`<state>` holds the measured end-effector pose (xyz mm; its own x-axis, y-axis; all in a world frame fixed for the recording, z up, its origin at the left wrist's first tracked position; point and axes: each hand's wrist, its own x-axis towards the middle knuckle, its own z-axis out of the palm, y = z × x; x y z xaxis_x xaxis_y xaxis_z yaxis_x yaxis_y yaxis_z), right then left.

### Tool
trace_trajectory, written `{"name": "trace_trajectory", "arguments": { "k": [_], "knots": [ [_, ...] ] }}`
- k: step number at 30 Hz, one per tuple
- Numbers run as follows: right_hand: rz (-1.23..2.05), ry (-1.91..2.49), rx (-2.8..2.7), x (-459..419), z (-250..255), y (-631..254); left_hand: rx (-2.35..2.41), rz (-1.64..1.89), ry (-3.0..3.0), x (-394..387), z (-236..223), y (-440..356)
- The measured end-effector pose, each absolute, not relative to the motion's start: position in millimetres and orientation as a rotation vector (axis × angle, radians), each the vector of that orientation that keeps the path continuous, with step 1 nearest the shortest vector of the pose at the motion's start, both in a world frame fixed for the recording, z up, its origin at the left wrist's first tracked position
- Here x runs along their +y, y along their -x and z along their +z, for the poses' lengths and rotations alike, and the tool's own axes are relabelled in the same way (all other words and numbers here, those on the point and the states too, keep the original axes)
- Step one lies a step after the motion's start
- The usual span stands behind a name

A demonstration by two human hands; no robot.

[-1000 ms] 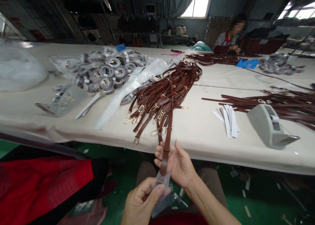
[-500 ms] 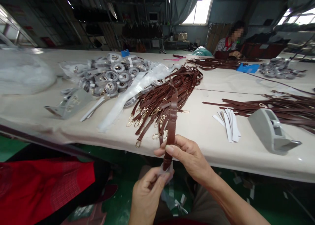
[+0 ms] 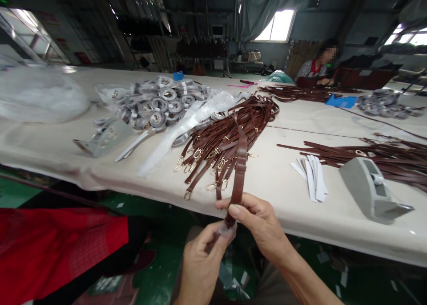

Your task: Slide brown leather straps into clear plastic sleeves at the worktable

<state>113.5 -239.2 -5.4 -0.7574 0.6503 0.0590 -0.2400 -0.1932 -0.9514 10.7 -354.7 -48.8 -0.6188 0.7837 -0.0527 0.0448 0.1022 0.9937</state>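
Observation:
A brown leather strap [image 3: 238, 187] runs from the heap of straps down over the table's front edge. My right hand [image 3: 256, 216] pinches it between thumb and fingers. Just below, my left hand [image 3: 205, 256] is closed on the strap's lower end, where a piece of translucent plastic wrap [image 3: 228, 230] covers it. Whatever fitting sits under the wrap is hidden. Beyond my hands lies the heap of brown straps [image 3: 216, 136], with gold clasps [image 3: 211, 187] hanging toward me.
Coiled, wrapped straps [image 3: 160, 104] are piled at left behind a long plastic sheet [image 3: 173, 138]. Grey tape dispensers stand left [image 3: 105, 138] and right [image 3: 373, 189]. White paper strips [image 3: 313, 178] lie near the right one. A co-worker [image 3: 315, 71] sits across the table; someone's red garment [image 3: 63, 247] shows lower left.
The view has shifted slightly, so the table's contents appear a little lower and further right. Both hands keep their hold on the strap, with the right hand slightly nearer the left.

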Motion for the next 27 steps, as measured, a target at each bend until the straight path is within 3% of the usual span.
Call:
{"name": "trace_trajectory", "arguments": {
  "k": [27],
  "knots": [
    [1.978, 0.588, -1.481, -248, -14, -111, 1.657, 1.604, -0.707, -356, -48, -9]
  ]
}}
